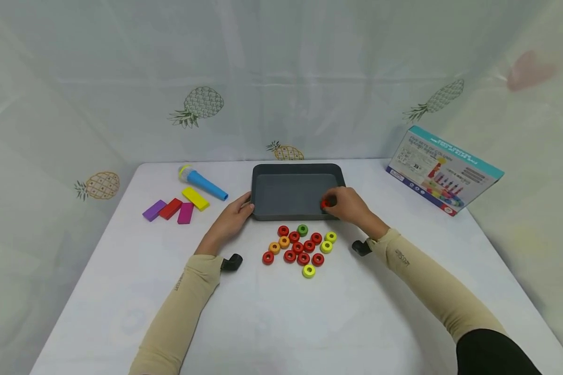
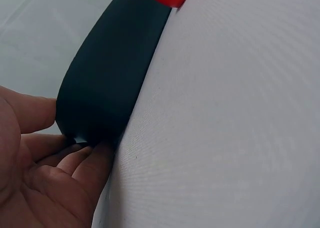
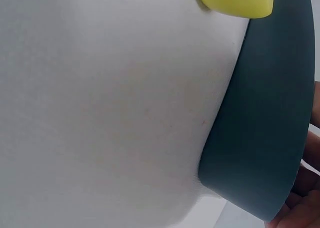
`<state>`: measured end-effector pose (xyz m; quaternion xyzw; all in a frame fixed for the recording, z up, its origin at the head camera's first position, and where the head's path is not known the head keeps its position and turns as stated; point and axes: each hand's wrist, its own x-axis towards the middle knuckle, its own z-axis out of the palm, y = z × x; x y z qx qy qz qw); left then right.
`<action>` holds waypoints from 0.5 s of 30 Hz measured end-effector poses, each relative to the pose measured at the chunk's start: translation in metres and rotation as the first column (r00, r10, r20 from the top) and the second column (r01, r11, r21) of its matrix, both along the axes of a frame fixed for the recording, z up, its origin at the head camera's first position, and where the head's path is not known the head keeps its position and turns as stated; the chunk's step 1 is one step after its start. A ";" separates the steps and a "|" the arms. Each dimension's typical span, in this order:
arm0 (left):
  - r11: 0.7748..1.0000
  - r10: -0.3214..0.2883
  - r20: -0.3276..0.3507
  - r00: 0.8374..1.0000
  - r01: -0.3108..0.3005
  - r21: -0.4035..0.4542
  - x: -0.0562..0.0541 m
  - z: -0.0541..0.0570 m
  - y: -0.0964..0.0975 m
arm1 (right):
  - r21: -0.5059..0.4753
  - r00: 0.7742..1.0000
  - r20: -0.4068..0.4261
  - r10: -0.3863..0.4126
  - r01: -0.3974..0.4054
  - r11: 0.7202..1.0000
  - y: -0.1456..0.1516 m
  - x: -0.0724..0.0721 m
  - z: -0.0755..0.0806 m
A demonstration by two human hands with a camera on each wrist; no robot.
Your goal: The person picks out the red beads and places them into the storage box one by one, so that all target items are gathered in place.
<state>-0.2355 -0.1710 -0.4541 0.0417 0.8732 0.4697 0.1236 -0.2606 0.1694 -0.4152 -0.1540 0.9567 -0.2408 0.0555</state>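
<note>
A dark grey rectangular tray [image 1: 291, 194] lies near the back of the table. My left hand [image 1: 231, 219] holds its left front corner; in the left wrist view the thumb [image 2: 37, 112] is against the rim and the other fingers reach beneath the corner. Over the tray's right front part, my right hand [image 1: 351, 206] pinches a small red ring [image 1: 325, 203]. The right wrist view shows only some fingertips behind the tray wall [image 3: 265, 113], with the ring hidden. In front of the tray lie several small rings: red [image 1: 297, 248], orange [image 1: 274, 248], yellow [image 1: 308, 271] and one green [image 1: 302, 229].
At the left lie a blue toy microphone [image 1: 206, 185] and flat blocks: yellow [image 1: 195, 198], red [image 1: 171, 208], magenta [image 1: 185, 213] and purple [image 1: 154, 210]. A printed game box [image 1: 443, 171] stands tilted at the back right. A pineapple-patterned curtain [image 1: 291, 78] hangs behind the table.
</note>
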 end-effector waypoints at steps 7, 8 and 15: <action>1.000 0.002 0.018 1.000 -0.002 -0.007 0.003 -0.003 0.001 | -0.061 0.998 -0.060 0.028 -0.032 0.998 0.006 0.006 -0.005; 1.000 0.001 0.021 1.000 -0.001 -0.009 0.003 -0.004 0.002 | -0.063 0.997 -0.067 0.027 -0.031 0.997 0.007 0.007 -0.006; 1.000 0.005 -0.003 1.000 -0.005 -0.011 0.002 -0.005 0.001 | -0.089 0.991 -0.130 -0.016 0.005 0.996 0.010 0.019 0.002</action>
